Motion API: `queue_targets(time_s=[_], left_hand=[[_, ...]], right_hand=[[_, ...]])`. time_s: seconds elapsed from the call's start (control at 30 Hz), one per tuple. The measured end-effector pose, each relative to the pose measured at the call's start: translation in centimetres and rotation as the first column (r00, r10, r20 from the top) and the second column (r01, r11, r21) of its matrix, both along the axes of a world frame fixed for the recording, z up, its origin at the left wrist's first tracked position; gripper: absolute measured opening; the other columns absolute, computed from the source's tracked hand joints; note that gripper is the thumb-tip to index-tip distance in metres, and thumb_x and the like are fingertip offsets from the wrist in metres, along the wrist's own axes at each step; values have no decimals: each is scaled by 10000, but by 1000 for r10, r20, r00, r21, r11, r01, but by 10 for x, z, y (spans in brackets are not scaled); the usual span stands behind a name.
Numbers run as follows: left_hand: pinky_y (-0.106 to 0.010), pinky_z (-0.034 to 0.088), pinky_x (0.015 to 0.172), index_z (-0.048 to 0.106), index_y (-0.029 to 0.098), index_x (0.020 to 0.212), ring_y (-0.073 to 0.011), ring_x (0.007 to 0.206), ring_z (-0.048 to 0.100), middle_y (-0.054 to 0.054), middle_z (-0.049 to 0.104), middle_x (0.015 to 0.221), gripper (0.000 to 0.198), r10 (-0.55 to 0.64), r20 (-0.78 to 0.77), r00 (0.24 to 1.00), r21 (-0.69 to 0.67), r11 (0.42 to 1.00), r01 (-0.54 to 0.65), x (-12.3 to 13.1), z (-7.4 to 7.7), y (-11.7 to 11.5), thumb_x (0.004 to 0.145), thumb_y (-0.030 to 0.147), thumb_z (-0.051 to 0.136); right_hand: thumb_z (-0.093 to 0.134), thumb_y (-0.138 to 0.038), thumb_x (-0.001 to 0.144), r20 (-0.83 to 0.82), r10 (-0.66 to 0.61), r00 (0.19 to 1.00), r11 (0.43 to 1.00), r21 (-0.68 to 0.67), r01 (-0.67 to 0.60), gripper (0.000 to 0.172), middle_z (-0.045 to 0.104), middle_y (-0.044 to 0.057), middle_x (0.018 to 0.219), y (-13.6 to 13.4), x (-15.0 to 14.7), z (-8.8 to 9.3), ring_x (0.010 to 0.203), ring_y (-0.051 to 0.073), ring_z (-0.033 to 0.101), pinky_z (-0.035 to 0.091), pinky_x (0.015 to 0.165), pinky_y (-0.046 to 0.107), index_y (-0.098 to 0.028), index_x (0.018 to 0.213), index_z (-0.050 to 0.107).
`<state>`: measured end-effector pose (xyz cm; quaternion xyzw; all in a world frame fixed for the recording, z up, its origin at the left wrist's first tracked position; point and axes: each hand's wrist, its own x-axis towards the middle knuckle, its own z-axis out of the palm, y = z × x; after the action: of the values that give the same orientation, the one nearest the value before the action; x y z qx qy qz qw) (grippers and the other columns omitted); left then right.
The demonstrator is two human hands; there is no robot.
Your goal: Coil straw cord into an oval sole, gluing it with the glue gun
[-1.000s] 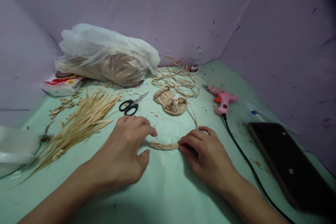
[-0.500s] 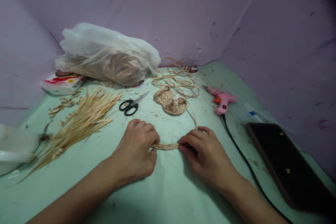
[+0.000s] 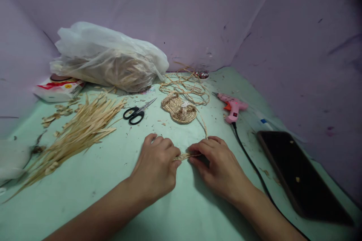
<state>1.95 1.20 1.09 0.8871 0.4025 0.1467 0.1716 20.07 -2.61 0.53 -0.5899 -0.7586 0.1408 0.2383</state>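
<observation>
Between my two hands a short stretch of braided straw cord (image 3: 184,156) shows, just above the tabletop. My left hand (image 3: 160,163) pinches its left end, thumb below and fingers above. The right end is in the closed fingers of my right hand (image 3: 213,162). From behind my right hand a thin strand runs up toward a small woven straw sandal (image 3: 178,109) with a pale, beaded-looking trim on its strap. Loose straw cord (image 3: 185,88) lies in loops behind the sandal. What my palms cover is hidden.
Black-handled scissors (image 3: 138,112) lie left of the sandal, near a bundle of dry straw strips (image 3: 79,131). A plastic bag (image 3: 113,60) stands at the back beside a red-and-white pack (image 3: 60,89). To the right are a pink glue gun (image 3: 233,107) with its cord and a phone (image 3: 299,177).
My left hand has moved right, closer to my right hand, so less of the braided cord shows between them. The whole view has shifted slightly.
</observation>
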Motion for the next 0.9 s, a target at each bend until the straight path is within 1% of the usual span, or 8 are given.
queue_targets(time_s=[0.1, 0.27, 0.4, 0.67, 0.73, 0.8, 0.9], left_hand=[[-488, 336, 901, 664, 186, 803, -212, 804, 537, -54, 620, 795, 146, 10, 10, 1000, -8, 1000, -10, 0, 0, -1, 799, 159, 521], [-498, 319, 916, 654, 186, 793, -209, 800, 538, -45, 622, 789, 145, 8, 23, 1000, 0, 1000, -8, 1, -1, -1, 793, 149, 514], [-508, 314, 922, 655, 185, 791, -210, 795, 543, -48, 625, 791, 164, 6, 26, 1000, 15, 1000, -6, 2, -1, -1, 804, 148, 495], [-493, 331, 915, 656, 188, 798, -208, 798, 546, -48, 618, 788, 162, -5, 28, 1000, 21, 1000, 4, 1, -2, -2, 802, 148, 498], [-494, 329, 917, 653, 185, 796, -206, 789, 543, -48, 615, 783, 170, -13, 29, 1000, 26, 1000, 12, 1, -3, -2, 804, 142, 489], [-499, 325, 919, 648, 186, 791, -203, 780, 538, -48, 613, 779, 185, -15, 37, 999, 41, 999, 14, 1, -3, -2, 810, 136, 470], [-496, 327, 913, 644, 189, 797, -203, 780, 535, -48, 609, 781, 195, -23, 43, 999, 47, 999, 21, 1, -3, -1, 819, 137, 457]], right_hand=[[617, -143, 778, -8, 5, 1000, 1000, -15, -5, 75, 669, 11, 754, -2, 3, 4, 747, 180, 584, 372, 858, 409, -210, 781, 650], [625, -113, 761, -2, 14, 1000, 1000, -27, -14, 101, 663, -10, 696, -3, 5, 8, 687, 157, 587, 332, 910, 437, -205, 725, 643], [617, -115, 756, -6, 45, 999, 997, -65, -45, 114, 647, -17, 651, -4, 4, 10, 653, 149, 582, 345, 901, 436, -207, 695, 644], [624, -140, 749, 1, -36, 999, 999, -40, 36, 106, 652, -3, 669, -1, 2, 5, 677, 165, 597, 372, 867, 419, -212, 674, 645], [621, -143, 750, 0, -66, 998, 997, -41, 66, 89, 654, 4, 688, 0, 1, 3, 685, 167, 597, 381, 850, 408, -207, 693, 643], [623, -137, 745, -17, -87, 996, 995, -41, 87, 75, 657, 0, 701, 1, 0, 1, 683, 164, 597, 385, 830, 398, -205, 757, 651], [604, -126, 770, -18, -64, 998, 997, -38, 63, 151, 656, -8, 717, 2, 0, -1, 689, 159, 598, 375, 826, 398, -228, 854, 677]])
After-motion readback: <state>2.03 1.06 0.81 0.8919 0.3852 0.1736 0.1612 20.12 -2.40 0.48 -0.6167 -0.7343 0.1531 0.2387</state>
